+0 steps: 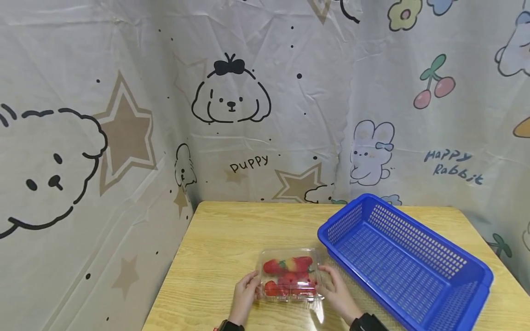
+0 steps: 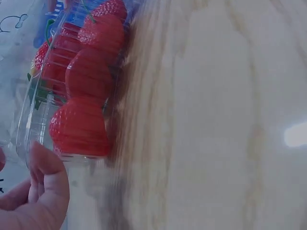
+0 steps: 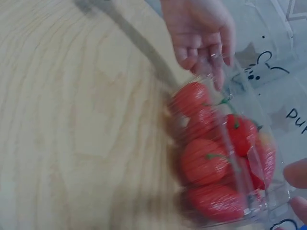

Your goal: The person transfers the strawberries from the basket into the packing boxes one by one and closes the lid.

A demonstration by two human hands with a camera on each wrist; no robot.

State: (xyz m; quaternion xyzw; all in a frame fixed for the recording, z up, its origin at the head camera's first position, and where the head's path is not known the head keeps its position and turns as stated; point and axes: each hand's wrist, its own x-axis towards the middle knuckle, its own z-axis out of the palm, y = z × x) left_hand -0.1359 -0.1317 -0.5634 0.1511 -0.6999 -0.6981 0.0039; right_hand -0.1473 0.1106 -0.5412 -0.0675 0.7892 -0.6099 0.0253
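Note:
A clear plastic clamshell box (image 1: 265,254) with several red strawberries (image 1: 300,265) inside sits near the front of the table in the head view. My left hand (image 1: 245,292) grips its left end, thumb and fingers at the rim in the left wrist view. At the right end my right hand (image 1: 337,294) holds the box; only its fingertips (image 3: 298,173) show at the right edge of the right wrist view. Through the clear wall I see large strawberries (image 2: 79,127) in a row, and small round red fruits with green stems (image 3: 205,162).
A blue plastic basket (image 1: 397,271) with perforated walls stands at an angle right of the box, over a woven mat (image 1: 364,289). Pale wooden tabletop (image 1: 219,243) extends left of and behind the box. A printed curtain (image 1: 290,138) hangs along the table's back and left.

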